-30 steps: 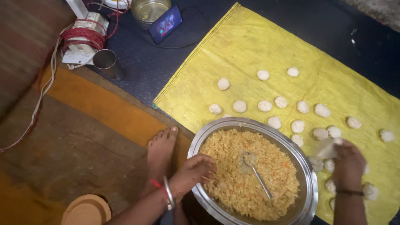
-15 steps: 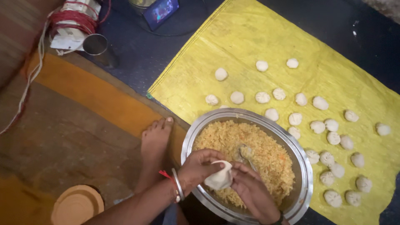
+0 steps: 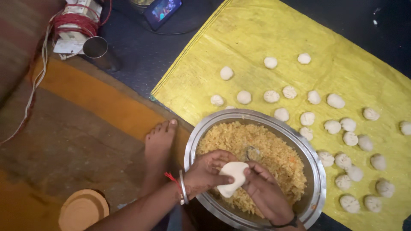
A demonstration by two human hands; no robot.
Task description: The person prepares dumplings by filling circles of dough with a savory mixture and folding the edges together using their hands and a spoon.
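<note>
Both hands (image 3: 239, 182) around white dough disc (image 3: 232, 177) over filling bowl (image 3: 317, 188)

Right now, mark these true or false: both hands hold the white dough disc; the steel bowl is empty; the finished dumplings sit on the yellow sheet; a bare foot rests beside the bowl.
1. Both hands, left hand and right hand, hold the flat white dough disc: true.
2. The round steel bowl is empty: false, it holds orange-yellow filling.
3. The white dumplings sit on the yellow sheet: true.
4. A bare foot rests right of the bowl: false, left of it.
</note>
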